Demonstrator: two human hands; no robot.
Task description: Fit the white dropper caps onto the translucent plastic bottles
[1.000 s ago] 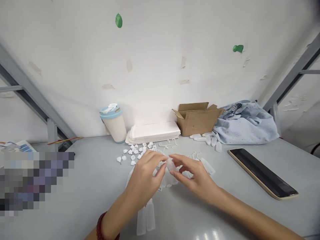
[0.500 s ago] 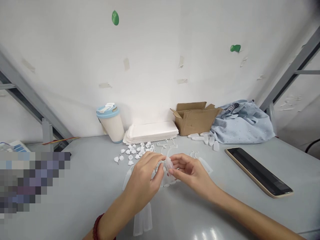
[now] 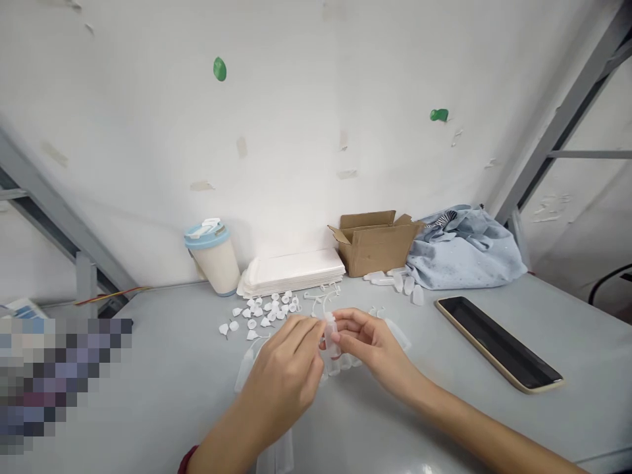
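Both my hands meet over the middle of the grey table (image 3: 148, 395). My right hand (image 3: 378, 349) pinches a small translucent plastic bottle (image 3: 330, 330), held upright. My left hand (image 3: 286, 378) has its fingers curled against the bottle's top, closed on it too. Under the hands lie more translucent bottles (image 3: 340, 361). A scatter of several small white caps (image 3: 261, 315) lies just beyond the hands. Thin white plastic pieces (image 3: 323, 289) lie past them.
At the back wall stand a blue-lidded cup (image 3: 213, 257), a stack of white sheets (image 3: 291, 271), an open cardboard box (image 3: 375, 242) and a pale blue cloth bundle (image 3: 464, 249) with bottles (image 3: 402, 282) before it. A phone (image 3: 498, 343) lies right. A pixelated patch sits left.
The camera has tipped so the scene sits lower and farther left. My hands have closed in tighter on the small bottle, which now stands more upright between my fingers.
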